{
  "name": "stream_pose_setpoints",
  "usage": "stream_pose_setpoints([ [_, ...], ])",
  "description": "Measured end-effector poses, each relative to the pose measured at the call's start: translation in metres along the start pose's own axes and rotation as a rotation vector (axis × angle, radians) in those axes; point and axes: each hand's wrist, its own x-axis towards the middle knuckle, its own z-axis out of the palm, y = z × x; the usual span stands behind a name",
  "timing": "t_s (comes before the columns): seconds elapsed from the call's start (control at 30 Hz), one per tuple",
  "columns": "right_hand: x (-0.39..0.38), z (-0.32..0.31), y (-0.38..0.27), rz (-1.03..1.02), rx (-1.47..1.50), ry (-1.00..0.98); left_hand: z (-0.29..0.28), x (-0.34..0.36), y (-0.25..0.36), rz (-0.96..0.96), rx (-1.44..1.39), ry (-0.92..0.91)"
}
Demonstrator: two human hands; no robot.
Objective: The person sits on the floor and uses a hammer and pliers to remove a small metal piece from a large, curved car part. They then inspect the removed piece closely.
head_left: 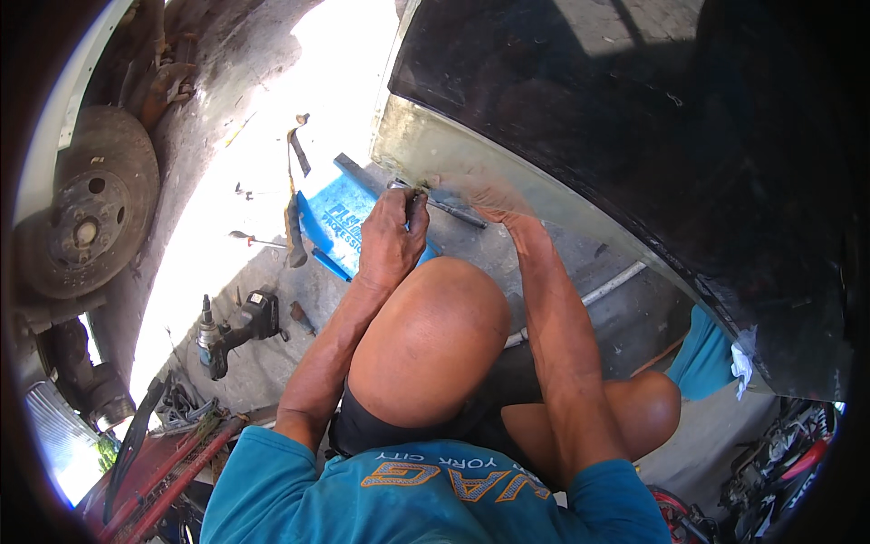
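Two hands meet at a slim grey metal tool (446, 208) — left hand (391, 240) fingers wrapped round it, right hand's (494, 201) grip unclear.

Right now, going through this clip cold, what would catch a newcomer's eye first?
Most likely the two hands at the centre: the left hand grips a slim metal tool against the lower edge of a dark car body panel, and the right hand presses on that edge beside it. Next, the bare brake disc at far left, and the black impact wrench lying on the sunlit concrete floor.
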Motion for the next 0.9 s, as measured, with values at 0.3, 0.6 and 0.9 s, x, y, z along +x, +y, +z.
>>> stream_pose_setpoints([
  [0.3,0.001,-0.002,0.001,-0.004,-0.140,0.036,-0.004,0.004,-0.001,0.041,0.195,-0.136],
  [0.6,-0.004,-0.012,0.014,0.053,-0.149,0.050,-0.001,0.005,-0.003,0.005,0.073,-0.132],
  [0.9,0.000,-0.001,-0.021,0.256,0.084,-0.048,-0.004,0.009,0.001,0.071,0.251,-0.180],
])
